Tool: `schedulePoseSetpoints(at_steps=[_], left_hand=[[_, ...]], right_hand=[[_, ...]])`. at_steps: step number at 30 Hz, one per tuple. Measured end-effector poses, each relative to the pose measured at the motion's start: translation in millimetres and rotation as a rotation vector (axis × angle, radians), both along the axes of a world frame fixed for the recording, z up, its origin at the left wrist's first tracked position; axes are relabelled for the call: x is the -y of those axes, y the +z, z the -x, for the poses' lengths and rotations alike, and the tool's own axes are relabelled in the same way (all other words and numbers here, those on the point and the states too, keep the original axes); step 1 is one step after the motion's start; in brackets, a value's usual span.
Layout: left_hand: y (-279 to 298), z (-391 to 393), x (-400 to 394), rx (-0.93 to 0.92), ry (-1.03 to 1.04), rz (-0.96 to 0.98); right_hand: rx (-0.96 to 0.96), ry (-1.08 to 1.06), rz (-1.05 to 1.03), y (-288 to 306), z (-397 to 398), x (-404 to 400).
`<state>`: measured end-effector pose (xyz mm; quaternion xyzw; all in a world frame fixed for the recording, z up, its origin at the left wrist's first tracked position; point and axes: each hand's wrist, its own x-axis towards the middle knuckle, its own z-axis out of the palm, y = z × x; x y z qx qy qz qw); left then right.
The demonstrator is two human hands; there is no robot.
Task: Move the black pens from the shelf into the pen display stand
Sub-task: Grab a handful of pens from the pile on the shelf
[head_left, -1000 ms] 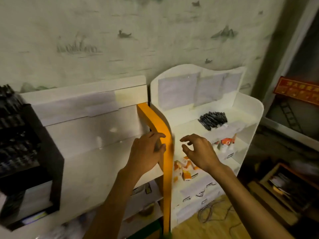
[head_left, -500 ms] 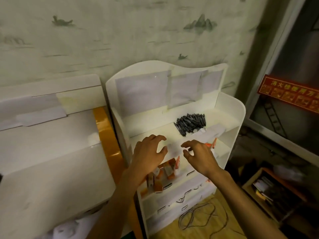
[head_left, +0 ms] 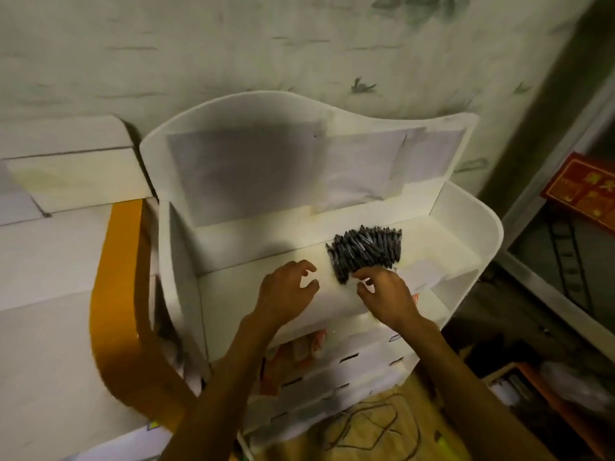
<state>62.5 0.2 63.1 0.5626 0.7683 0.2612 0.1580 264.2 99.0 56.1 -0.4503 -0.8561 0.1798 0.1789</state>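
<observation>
black pens (head_left: 366, 252) lie heaped on the top tier of the white shelf (head_left: 459, 261), right of its middle, near the back panel. our right hand (head_left: 387, 296) is at the heap's near edge, fingers loosely curled and parted, tips touching or just short of the pens; we cannot tell which. left hand (head_left: 286, 294) hovers just beside, fingers spread, holding nothing. we judge the step as the reach to gather, nothing lifted yet. next move calls for closing round a bundle without scattering strays. room: bare shelf floor left of the heap; side walls and back panel hem it; low front lip under our wrists. the display stand is not in view.
</observation>
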Motion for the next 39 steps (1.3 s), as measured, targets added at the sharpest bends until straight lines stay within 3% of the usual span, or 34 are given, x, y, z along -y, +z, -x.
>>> schedulePoseSetpoints(at_steps=[8,15,26,36,39], left_hand=[[-38.1,-15.4,-55.3,0.042,0.053,0.158],[-60.3,-35.7,-109.3,0.085,0.284,0.244],[-82.3,-61.0,-185.6,-0.033,0.473,0.387],[-85.0,-54.8,-204.7,0.019,0.549,0.376],[-84.3,-49.8,-209.4,0.002,0.494,0.461]], right_hand=[[-0.050,0.065,0.049,-29.5,-4.9,-70.0],[-0.029,0.205,0.025,-43.6,-4.3,-128.0],[-0.033,0.322,-0.003,-47.2,-19.5,-205.5],[-0.061,0.333,0.030,-51.2,-32.7,-233.0],[-0.082,0.341,0.031,-51.2,-31.7,-235.8]])
